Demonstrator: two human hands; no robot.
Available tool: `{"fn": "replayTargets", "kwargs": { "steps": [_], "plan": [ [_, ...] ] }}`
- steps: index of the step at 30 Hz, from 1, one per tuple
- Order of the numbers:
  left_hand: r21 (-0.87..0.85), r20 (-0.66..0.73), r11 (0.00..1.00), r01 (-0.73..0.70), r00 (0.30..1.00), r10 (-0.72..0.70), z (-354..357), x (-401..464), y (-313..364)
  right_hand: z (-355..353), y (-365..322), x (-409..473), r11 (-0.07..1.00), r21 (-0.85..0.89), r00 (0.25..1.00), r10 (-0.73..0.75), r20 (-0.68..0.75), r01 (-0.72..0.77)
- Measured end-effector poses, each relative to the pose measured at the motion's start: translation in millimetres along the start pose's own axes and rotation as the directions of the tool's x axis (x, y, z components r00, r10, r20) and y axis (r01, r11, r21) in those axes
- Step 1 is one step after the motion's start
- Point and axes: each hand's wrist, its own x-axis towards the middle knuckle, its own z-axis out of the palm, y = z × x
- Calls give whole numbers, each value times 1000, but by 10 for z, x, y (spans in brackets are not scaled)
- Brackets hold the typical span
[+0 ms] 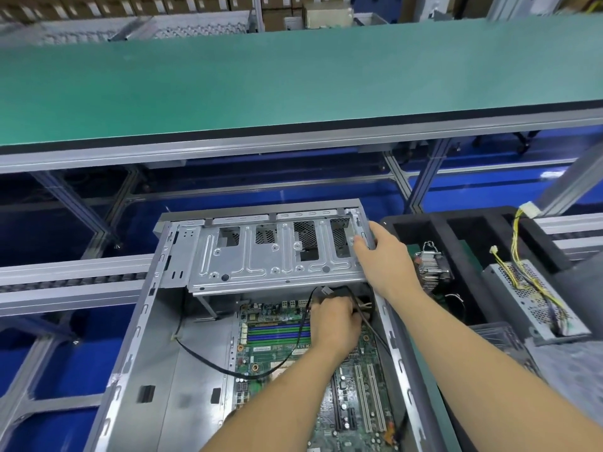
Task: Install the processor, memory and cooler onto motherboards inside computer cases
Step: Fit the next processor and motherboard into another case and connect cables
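Both arms extended: right hand (pixel 386 259) on drive cage (pixel 261 256), left hand (pixel 332 321) w/ cables (pixel 293 347).

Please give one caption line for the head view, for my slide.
Right hand holds the drive cage while left hand grips a black cable over the motherboard.

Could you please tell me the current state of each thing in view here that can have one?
computer case: side open, motherboard visible.
drive cage: tilted up, held.
right hand: grips the cage's right edge.
left hand: curled round black cables beneath the cage.
memory slots: look unfilled.
cooler: uninstalled, in the foam tray.
power supply: outside the case, wires loose.
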Motion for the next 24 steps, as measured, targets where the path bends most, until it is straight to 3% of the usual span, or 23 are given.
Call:
{"fn": "replayTargets", "kwargs": {
  "steps": [9,24],
  "plan": [
    [55,24,998,32,999,-33,40,45,19,0,-4,7,1000,-16,1000,8,4,-8],
    [141,49,986,-92,995,86,18,61,-18,5,0,15,1000,-29,1000,-2,1,2]
  ]
}}
